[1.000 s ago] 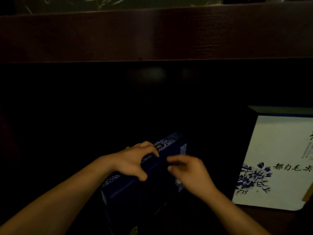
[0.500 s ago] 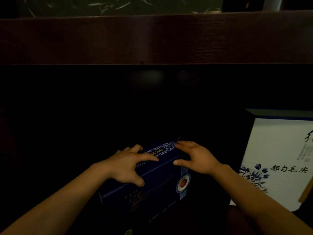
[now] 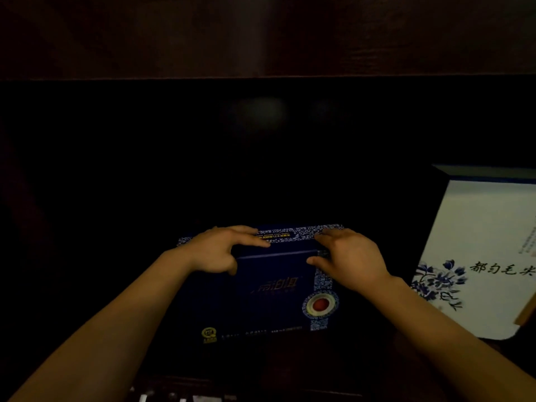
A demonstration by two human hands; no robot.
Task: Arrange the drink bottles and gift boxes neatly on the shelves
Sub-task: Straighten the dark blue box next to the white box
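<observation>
The dark blue gift box [image 3: 269,288] stands upright in the dim shelf bay, left of the white floral gift box [image 3: 478,256]. The left hand [image 3: 220,250] and right hand [image 3: 351,256] pinch its top edge, fingers curled over. Best to square its face to the shelf front before letting go.

Dark reddish-brown wooden shelf board [image 3: 261,36] spans the top of view. Beneath it, the shelf recess [image 3: 203,158] is almost black; lighting dim, with faint reflections on its back panel.
</observation>
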